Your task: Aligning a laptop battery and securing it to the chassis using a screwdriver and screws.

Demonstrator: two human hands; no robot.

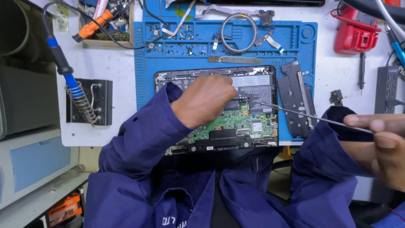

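An opened laptop (253,90) lies on a blue work mat (143,63), its green circuit board (236,120) and black battery exposed. My left hand (206,99) rests on the laptop's inside, fingers curled down onto it near the middle. My right hand (379,141) is at the right edge and grips a long thin metal tool (312,117). The tool's tip reaches the laptop's right part, by the battery's lower corner. Both arms wear dark blue sleeves.
A black removed part (295,99) lies on the mat right of the laptop. Loose screws, ribbon cables and a coiled cable (239,33) sit at the mat's top. A soldering iron in its stand (80,97) is at the left, a red tool (354,31) at the upper right.
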